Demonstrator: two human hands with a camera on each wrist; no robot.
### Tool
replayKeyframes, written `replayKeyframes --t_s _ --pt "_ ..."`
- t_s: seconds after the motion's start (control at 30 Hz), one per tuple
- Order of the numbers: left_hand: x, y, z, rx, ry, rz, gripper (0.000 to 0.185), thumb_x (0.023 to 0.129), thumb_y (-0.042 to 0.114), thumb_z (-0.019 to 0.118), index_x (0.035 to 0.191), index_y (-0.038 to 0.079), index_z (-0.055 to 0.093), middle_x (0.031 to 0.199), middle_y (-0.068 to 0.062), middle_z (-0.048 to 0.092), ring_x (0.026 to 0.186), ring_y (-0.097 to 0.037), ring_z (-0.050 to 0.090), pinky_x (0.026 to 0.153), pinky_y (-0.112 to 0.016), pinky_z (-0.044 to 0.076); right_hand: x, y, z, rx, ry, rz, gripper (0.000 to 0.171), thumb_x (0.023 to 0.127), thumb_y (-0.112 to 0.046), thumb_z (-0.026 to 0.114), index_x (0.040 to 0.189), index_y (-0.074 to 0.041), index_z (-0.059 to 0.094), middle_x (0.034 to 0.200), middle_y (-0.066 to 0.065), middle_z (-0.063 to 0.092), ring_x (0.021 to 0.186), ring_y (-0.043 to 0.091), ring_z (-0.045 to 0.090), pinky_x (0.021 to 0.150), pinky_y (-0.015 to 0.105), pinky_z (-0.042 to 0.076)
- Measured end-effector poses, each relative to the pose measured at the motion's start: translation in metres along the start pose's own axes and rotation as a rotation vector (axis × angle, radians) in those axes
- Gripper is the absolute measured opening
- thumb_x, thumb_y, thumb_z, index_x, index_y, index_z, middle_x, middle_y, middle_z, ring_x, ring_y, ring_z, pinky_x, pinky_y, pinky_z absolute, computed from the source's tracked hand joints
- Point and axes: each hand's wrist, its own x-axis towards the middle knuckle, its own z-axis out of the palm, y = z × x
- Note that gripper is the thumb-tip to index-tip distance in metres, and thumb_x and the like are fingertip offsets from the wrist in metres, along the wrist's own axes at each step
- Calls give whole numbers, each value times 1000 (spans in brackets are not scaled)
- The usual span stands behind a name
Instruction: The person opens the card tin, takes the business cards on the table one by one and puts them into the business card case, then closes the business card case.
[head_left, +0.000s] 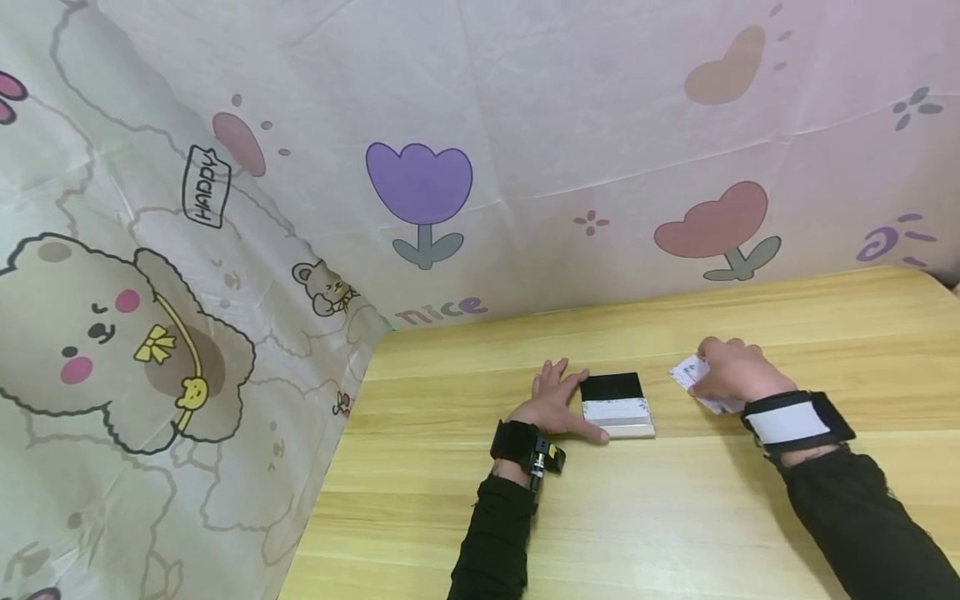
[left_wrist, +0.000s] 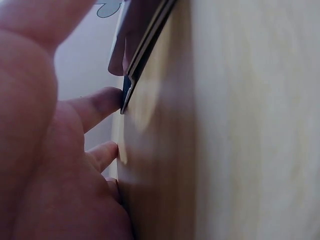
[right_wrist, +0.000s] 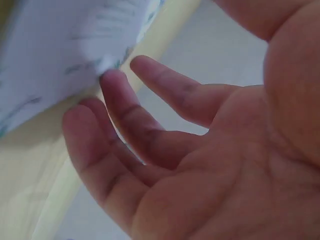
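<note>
A flat card case (head_left: pixel 633 432) lies opened on the wooden table, with a black panel at the back and a white printed card (head_left: pixel 615 409) in its front part. My left hand (head_left: pixel 551 406) is at the case's left side, fingers spread, thumb along the front corner. In the left wrist view, one fingertip touches the case's dark metal edge (left_wrist: pixel 131 82). To the right, my right hand (head_left: pixel 738 372) bends over a white card (head_left: pixel 686 372) with a printed border, holding it between thumb and fingers. In the right wrist view, fingertips meet the edge of this card (right_wrist: pixel 55 65); the thumb's tip is out of frame.
The light wooden table (head_left: pixel 420 467) ends at a cloth backdrop (head_left: pixel 525 100) with printed flowers behind it. More printed cloth (head_left: pixel 285 417) hangs along the left edge. Black straps (head_left: pixel 517 442) with a small camera sit at the left wrist.
</note>
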Motion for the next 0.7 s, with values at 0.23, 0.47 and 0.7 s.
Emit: replayKeyframes --t_s 0.23,0.47,0.7 --pt "-1 2 0 1 4 -14 114 70 50 94 163 39 30 174 7 -3 158 -23 -16 121 -69 10 1 6 -5 71 -42 37 71 85 -11 84 130 25 42 100 35 59 77 36 60 55 36 54" --pt "-1 1 0 7 2 -6 114 70 49 94 164 38 30 174 7 -3 158 -24 -16 122 -69 9 3 3 -5 76 -6 12 50 92 -15 76 121 22 58 107 37 62 81 35 61 61 34 53" --pt "-1 1 -1 0 0 -5 114 70 48 94 163 38 30 174 7 -3 158 -24 -16 121 -70 9 4 1 -8 0 248 -12 38 104 -16 52 119 16 66 107 37 66 75 35 63 56 42 51"
